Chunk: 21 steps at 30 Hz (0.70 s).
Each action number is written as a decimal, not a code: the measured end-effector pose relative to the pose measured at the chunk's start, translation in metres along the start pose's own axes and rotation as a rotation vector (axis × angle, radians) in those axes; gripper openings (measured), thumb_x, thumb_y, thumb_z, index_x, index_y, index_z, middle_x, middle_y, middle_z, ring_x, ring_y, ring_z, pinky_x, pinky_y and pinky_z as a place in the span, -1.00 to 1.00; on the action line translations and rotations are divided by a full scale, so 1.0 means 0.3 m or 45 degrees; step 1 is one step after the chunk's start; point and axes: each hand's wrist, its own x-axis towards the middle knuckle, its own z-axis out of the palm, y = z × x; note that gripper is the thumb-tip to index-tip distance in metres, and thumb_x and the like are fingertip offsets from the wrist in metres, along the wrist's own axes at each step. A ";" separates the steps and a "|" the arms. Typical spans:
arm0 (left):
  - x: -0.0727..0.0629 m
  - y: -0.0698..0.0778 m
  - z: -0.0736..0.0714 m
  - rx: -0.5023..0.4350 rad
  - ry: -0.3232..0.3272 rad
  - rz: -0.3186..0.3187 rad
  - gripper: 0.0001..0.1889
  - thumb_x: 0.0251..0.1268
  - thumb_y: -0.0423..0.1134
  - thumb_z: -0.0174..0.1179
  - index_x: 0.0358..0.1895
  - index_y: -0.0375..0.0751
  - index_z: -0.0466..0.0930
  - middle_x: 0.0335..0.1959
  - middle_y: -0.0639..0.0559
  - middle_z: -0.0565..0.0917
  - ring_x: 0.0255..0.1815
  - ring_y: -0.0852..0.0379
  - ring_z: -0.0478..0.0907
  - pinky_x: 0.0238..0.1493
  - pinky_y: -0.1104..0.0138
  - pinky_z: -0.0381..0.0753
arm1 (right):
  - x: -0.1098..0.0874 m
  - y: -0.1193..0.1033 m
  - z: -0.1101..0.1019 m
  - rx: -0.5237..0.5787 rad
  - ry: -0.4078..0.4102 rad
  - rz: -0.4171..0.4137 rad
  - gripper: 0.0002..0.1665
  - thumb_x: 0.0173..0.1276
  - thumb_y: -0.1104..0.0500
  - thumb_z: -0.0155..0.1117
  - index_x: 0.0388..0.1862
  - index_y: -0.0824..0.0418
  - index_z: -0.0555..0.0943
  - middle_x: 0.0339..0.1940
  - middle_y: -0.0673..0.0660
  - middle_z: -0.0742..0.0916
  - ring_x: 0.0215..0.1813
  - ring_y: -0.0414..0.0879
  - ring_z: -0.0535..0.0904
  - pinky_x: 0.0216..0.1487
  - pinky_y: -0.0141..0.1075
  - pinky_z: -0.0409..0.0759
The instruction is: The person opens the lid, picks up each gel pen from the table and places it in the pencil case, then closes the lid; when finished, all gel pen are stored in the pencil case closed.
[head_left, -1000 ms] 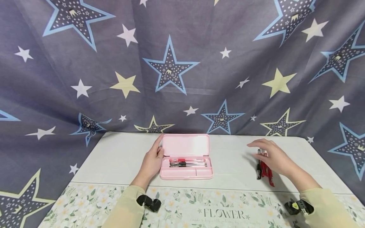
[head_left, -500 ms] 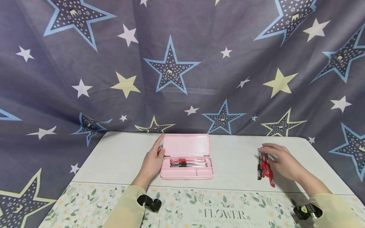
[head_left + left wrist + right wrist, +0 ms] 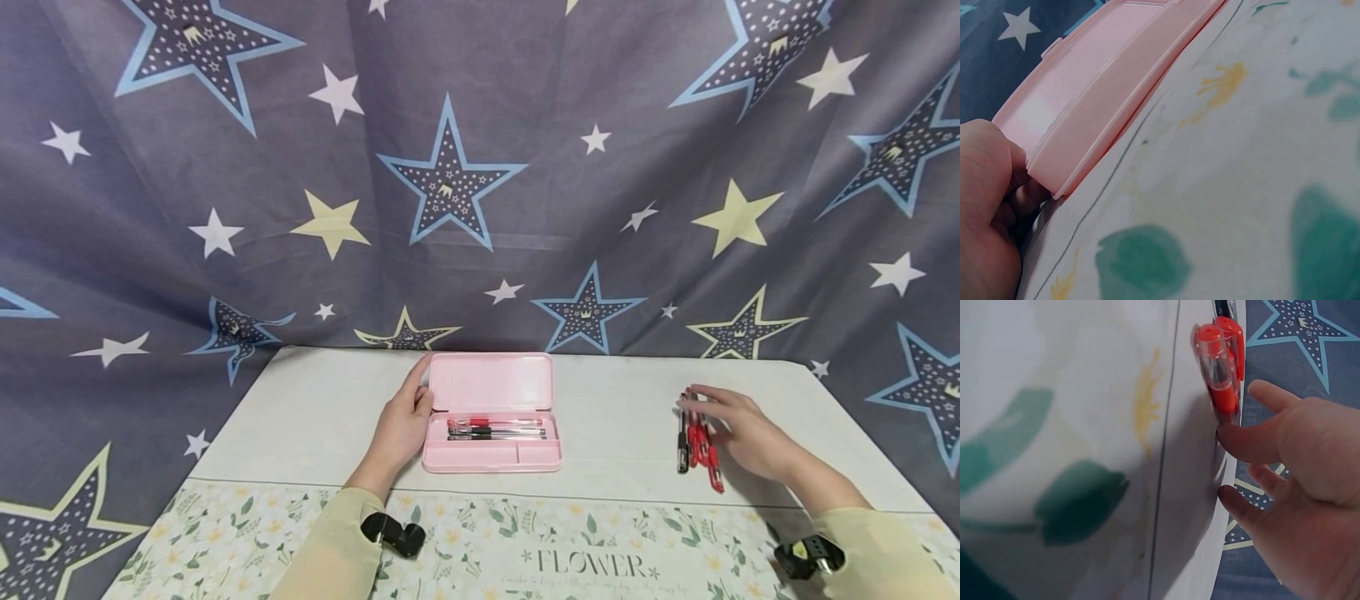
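Observation:
A pink pencil case (image 3: pixel 491 457) lies open on the table, its lid (image 3: pixel 491 382) raised at the back. Inside, a red pen (image 3: pixel 476 422) and black pens (image 3: pixel 480 433) lie lengthwise. My left hand (image 3: pixel 401 421) holds the case by its left side near the hinge; the left wrist view shows thumb and curled fingers at that corner. Over a small bunch of loose pens at the right is my right hand (image 3: pixel 750 433), fingertips reaching the top of a black pen (image 3: pixel 682 446). Its thumb is close beside the red pens (image 3: pixel 712 467) (image 3: pixel 1217 369); firm contact cannot be told.
White cloth (image 3: pixel 615 425) covers the back of the table, between the case and the loose pens. A flowered strip (image 3: pixel 450 533) with printed lettering runs along the front. A star-patterned curtain (image 3: pixel 480 283) hangs right behind the table's far edge.
My right hand has shifted to the right and slightly lower over the loose pens, its fingertips now down at the black pen's top. The left hand and the pencil case stay in place.

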 end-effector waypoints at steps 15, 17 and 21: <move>0.005 0.001 -0.003 0.008 0.003 -0.001 -0.31 0.80 -0.32 0.03 0.81 0.25 0.16 -0.32 0.02 0.55 -0.31 0.02 0.47 -0.03 0.06 0.45 | 0.008 -0.032 0.004 0.151 -0.134 0.101 -0.39 0.43 0.50 0.40 0.45 0.35 0.64 0.59 0.55 0.42 0.60 0.74 0.07 0.41 0.67 0.07; 0.004 0.000 -0.003 0.008 0.003 -0.002 -0.31 0.80 -0.31 0.03 0.81 0.25 0.16 -0.32 0.03 0.54 -0.31 0.01 0.47 -0.03 0.06 0.44 | 0.013 -0.040 0.009 0.142 -0.123 0.094 -0.40 0.43 0.45 0.45 0.44 0.35 0.65 0.58 0.54 0.45 0.60 0.72 0.09 0.42 0.64 0.10; 0.004 0.003 -0.002 0.006 -0.002 -0.002 -0.31 0.80 -0.31 0.03 0.82 0.25 0.15 -0.33 0.03 0.53 -0.32 0.01 0.46 -0.03 0.05 0.44 | 0.023 -0.051 0.022 0.074 -0.098 0.106 -0.44 0.46 0.35 0.50 0.42 0.33 0.68 0.53 0.50 0.53 0.60 0.67 0.17 0.43 0.59 0.19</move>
